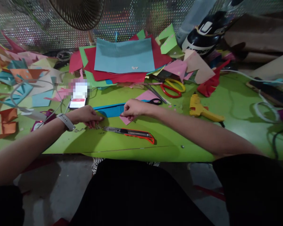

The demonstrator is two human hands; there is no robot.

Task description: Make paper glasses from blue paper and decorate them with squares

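A folded strip of blue paper (112,111) stretches between my two hands, low over the green table. Its left end is pinched by my left hand (88,116), with a pale watch on that wrist. At the other end, my right hand (132,110) grips the paper between thumb and fingers. A pink sheet of paper (146,95) lies partly beneath my right hand. Just in front of both hands rests an orange-edged utility knife (130,132), its blade toward the left. Behind my right hand show the dark handles of a tool (155,101).
A phone (78,97) stands near my left hand. Behind are stacked coloured sheets (124,58) and red-and-yellow scissors (173,88). A yellow glue gun (204,110) lies right, a black-capped bottle (204,33) behind it. Folded paper pieces (25,75) crowd the left; a fan (77,12) stands at the back.
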